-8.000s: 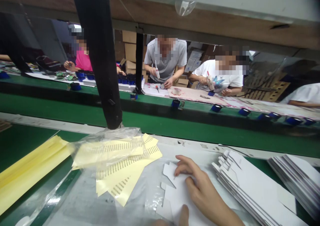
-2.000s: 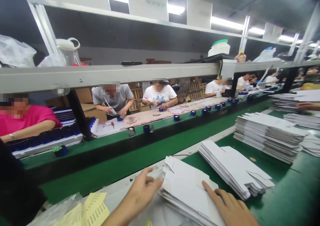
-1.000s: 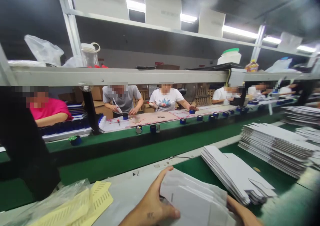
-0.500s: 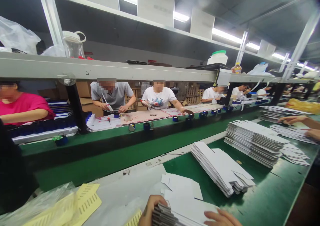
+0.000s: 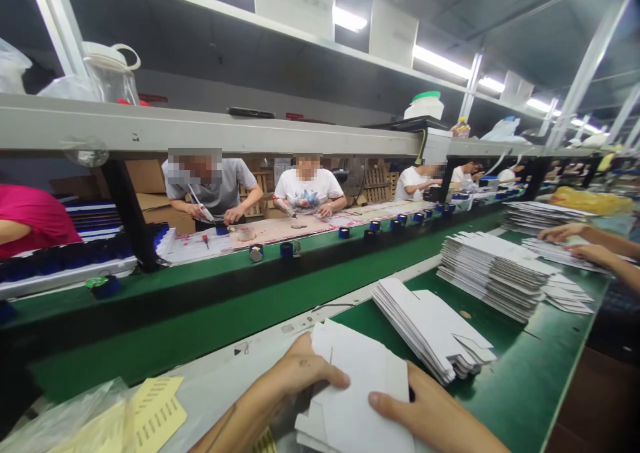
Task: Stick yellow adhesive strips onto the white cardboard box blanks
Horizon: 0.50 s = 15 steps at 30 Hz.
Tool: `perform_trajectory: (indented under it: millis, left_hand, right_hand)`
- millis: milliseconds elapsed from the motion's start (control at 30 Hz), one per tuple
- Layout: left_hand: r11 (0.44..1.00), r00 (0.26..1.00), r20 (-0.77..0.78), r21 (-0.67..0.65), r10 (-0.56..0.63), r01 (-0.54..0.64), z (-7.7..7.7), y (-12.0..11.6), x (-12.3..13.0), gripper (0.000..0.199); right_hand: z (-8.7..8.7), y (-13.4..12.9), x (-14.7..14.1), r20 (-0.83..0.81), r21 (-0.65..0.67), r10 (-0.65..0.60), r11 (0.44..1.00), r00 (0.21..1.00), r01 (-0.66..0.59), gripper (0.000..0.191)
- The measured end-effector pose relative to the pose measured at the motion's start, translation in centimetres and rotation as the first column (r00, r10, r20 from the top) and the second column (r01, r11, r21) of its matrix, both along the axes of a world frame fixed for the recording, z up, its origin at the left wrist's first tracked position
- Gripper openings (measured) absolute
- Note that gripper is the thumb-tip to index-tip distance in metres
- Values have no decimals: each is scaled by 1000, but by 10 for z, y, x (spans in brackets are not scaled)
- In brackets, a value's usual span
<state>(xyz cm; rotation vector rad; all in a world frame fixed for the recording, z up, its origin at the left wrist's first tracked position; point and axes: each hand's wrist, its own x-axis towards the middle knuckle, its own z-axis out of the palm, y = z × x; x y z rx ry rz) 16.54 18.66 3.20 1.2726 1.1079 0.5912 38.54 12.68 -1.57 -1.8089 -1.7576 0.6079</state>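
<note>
Head view: left hand (image 5: 300,371) and right hand (image 5: 425,413) each grip a side of a stack of white die-cut carton blanks (image 5: 357,389), held at the near edge of the green bench (image 5: 530,373). Step judged: squaring the stack. Next move likely calls for even edge pressure. Blanks flat, notched, unprinted.

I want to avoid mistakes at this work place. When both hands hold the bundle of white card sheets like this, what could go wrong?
1. The left hand and right hand grip the bundle of white card sheets only at its edges, so loose sheets could fan out or slip.
2. The fanned stack of white blanks lies close beside it; a sideways move might knock it askew.
3. The yellow label sheets lie near the left forearm and might be swept aside.
</note>
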Motion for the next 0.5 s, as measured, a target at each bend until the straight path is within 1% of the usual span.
perform_trajectory:
  millis: [100,167,233,333,400,467,500]
  left_hand:
    - [999,999,45,-34,28,-26,-1,-2,0,57]
    - [996,994,75,-62,74,-69,-7,-5,-1,66]
    - [991,986,112,-62,124,-118,-12,-10,-2,72]
    - [986,972,170,25,161,-167,-14,-19,-4,82]
    - [981,962,244,116,123,-155,-11,-26,-8,87]
    - [969,945,319,204,72,-142,-10,-32,-14,96]
    - [964,940,335,226,57,-139,-10,-35,-17,102]
  right_hand:
    - [-10,-1,-1,-202,-58,-19,998,979,7,63]
    - [-17,-2,-2,-261,-63,-30,998,965,14,65]
    - [-20,-4,-4,-289,-38,-63,998,955,55,64]
    - [-16,-10,-8,-286,89,-137,982,948,168,56]
    - [-10,-18,-12,-308,187,-192,948,932,257,53]
    - [-8,-26,-15,-409,239,-201,918,890,318,66]
    - [-9,-30,-16,-472,257,-173,911,865,322,76]
